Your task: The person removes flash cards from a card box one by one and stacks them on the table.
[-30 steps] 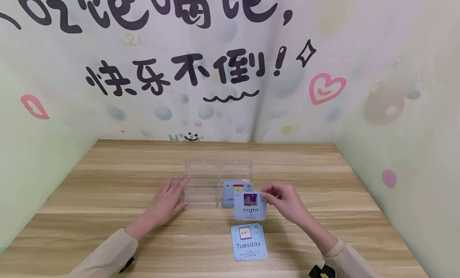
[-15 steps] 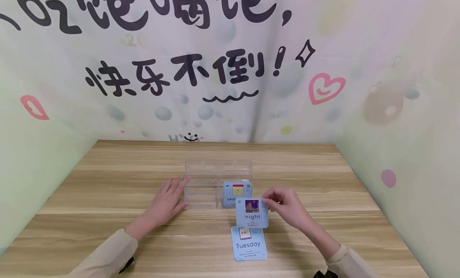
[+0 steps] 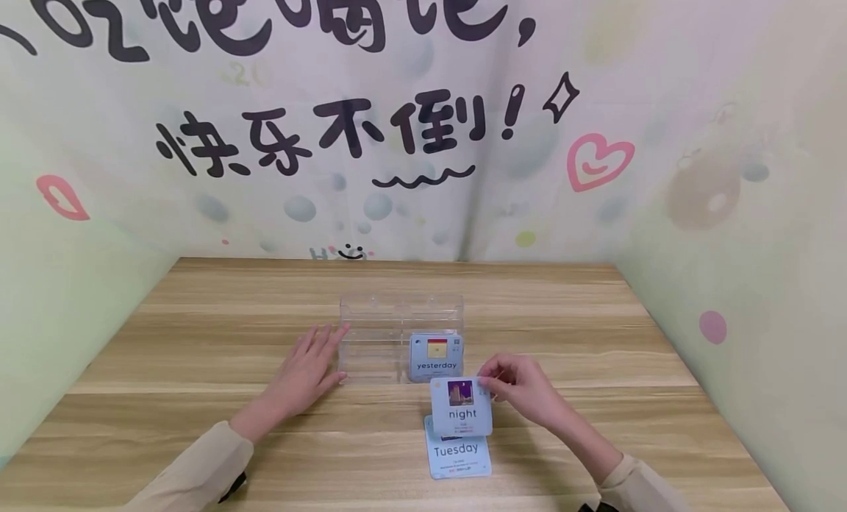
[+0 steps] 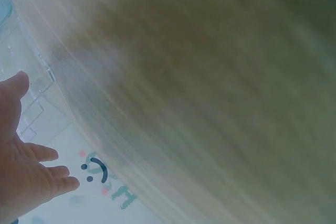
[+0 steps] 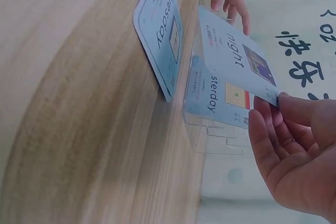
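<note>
My right hand (image 3: 519, 387) pinches the upper right corner of a light blue flash card (image 3: 461, 409) reading "night". The card overlaps the top of a "Tuesday" flash card (image 3: 458, 457), which lies with at least one more card on the table. A clear plastic card holder (image 3: 372, 361) stands behind, with a "yesterday" card (image 3: 437, 357) in its lower right pocket. At the holder's left side, my left hand (image 3: 306, 372) rests with fingers straight, a fingertip and the thumb right at its edge. In the right wrist view, thumb and fingers grip the "night" card (image 5: 236, 56) above the table.
The wood-grain table (image 3: 231, 313) reaches back to a printed wall cloth (image 3: 317, 203) with black lettering and bubbles. Pale cloth panels also stand along the left and right sides.
My right hand has lowered the "night" card toward me, away from the holder. It uncovers the "yesterday" card and now overlaps the "Tuesday" card. My left hand stays in place.
</note>
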{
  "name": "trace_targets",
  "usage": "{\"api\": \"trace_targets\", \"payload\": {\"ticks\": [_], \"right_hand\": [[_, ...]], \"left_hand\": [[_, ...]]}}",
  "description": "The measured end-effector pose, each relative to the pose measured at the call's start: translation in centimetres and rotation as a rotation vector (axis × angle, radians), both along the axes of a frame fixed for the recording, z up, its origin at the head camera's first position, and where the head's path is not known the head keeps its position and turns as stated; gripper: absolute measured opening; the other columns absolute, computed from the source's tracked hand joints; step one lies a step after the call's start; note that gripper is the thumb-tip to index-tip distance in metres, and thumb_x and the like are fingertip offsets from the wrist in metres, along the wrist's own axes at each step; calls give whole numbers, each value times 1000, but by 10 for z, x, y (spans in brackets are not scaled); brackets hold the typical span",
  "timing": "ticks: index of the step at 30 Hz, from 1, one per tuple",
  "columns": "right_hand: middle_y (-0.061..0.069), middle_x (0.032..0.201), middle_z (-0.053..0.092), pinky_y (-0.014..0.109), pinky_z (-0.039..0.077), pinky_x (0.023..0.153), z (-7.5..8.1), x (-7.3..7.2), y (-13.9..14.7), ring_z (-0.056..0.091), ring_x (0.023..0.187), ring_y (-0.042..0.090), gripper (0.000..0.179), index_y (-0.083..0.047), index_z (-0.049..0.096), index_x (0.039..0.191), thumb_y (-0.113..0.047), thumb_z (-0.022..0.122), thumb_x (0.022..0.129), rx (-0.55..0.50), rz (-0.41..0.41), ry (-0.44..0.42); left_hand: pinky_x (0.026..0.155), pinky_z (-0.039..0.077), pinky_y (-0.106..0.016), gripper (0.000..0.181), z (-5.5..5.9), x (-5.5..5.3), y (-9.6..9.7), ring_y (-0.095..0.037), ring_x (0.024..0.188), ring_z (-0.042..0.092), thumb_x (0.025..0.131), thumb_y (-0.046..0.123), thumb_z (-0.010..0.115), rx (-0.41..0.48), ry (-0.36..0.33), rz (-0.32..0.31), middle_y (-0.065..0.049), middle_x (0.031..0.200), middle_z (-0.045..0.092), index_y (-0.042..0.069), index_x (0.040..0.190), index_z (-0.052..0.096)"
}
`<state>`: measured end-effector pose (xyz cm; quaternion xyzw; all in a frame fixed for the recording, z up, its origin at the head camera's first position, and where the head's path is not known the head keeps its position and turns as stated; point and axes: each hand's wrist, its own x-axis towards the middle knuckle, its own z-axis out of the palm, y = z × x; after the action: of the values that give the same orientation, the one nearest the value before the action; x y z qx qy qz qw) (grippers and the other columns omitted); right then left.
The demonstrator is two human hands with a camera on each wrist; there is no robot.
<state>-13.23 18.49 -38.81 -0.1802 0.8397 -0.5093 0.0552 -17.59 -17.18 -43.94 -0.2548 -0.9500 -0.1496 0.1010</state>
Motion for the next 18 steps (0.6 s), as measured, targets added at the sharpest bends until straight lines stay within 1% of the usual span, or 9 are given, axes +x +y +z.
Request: {"api": "trace_targets", "payload": {"ticks": [3,8,10,18], "right_hand": [[9,77,63,31,52,54,-2,0,0,56,61,18,9,2,64,88,-6,61,85,9,7,-32],[8,78,61,35,52,55,-6,0,0,57,63,23,9,1,64,89,-7,61,85,10,-8,-113],[7,78,60,35,52,55,-8,0,0,56,64,22,9,1,64,89,-7,61,85,8,-12,-137],[7,76,60,31,52,56,-11,1,0,57,65,19,9,2,63,88,-7,61,85,3,-16,-197]], "left_hand": [[101,22,-61,73,0,0,0,-49,127,25,86,28,61,-3,-1,-1,-30,137,33,11,143,18],[101,22,-62,74,0,0,0,-49,127,25,86,28,62,8,2,-7,-30,137,33,11,143,18],[101,22,-62,75,-1,-1,0,-49,126,26,86,27,62,13,4,-9,-30,136,34,12,144,18],[101,22,-61,75,-2,-2,0,-49,127,25,86,28,62,14,1,-8,-30,137,33,12,144,17]]}}
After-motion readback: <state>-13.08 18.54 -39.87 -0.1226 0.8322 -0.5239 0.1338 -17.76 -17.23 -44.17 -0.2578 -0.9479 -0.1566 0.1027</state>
